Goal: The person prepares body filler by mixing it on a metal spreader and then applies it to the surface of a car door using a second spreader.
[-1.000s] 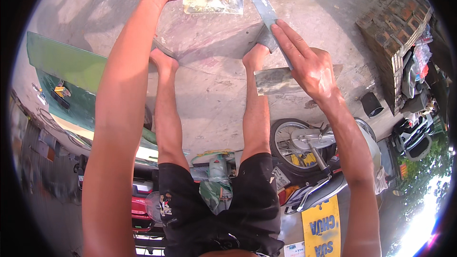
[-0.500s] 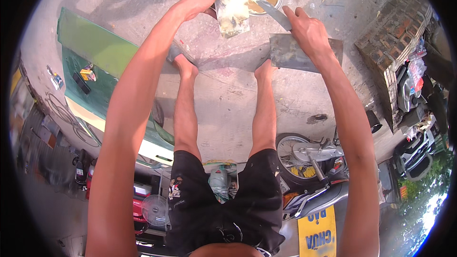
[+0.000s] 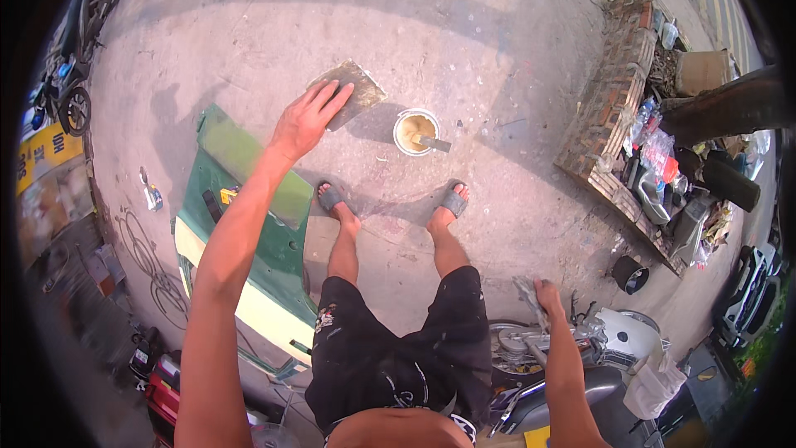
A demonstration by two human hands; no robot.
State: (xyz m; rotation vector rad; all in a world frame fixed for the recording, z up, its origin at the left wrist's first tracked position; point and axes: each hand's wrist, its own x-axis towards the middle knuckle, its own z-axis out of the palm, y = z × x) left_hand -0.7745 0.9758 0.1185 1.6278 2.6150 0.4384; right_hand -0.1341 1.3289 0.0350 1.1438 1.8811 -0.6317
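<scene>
My left hand (image 3: 313, 119) holds a flat, stained rectangular board (image 3: 362, 93) out over the ground, its fingers across the near side and its thumb hidden. To the right of the board stands an open round tub (image 3: 396, 134) of cream-coloured putty. A putty knife (image 3: 434, 143) rests in it, its grey end sticking out over the rim toward the right. My right hand (image 3: 547, 295) is low at the right, beside the motorbike, closed on a thin grey metal sheet (image 3: 528, 299) seen nearly edge-on.
A green and cream car panel (image 3: 249, 228) lies on the left with small items on it. At right a low brick wall (image 3: 609, 87) borders a heap of bags and scrap. A motorbike (image 3: 572, 365) and a black bucket (image 3: 630, 275) are near my right arm. My sandalled feet stand apart.
My right hand has let go of the putty knife, now in the tub, and moved down right with the metal sheet. My left hand has moved left with the board. The view has shifted.
</scene>
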